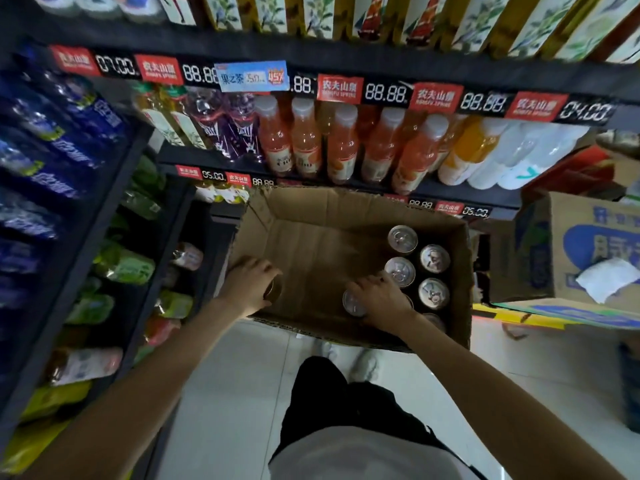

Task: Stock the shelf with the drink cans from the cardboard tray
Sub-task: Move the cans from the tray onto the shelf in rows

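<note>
A brown cardboard tray (311, 237) sits on the floor against the shelving. Several silver-topped drink cans (401, 239) stand in its right part; its left part is bare cardboard. My right hand (381, 299) is inside the tray, shut on a can (353, 303) at the near side of the group. My left hand (251, 282) is at the tray's near left corner, closed around a dark can (273, 289) that shows only partly under my fingers. The low shelf (214, 216) behind the tray is mostly hidden by it.
Shelves of orange, purple and clear drink bottles (343, 143) rise behind the tray. A side rack (104, 237) with blue and green packs stands at left. A printed cardboard box (588, 247) sits at right. My legs and the white floor (242, 375) are below.
</note>
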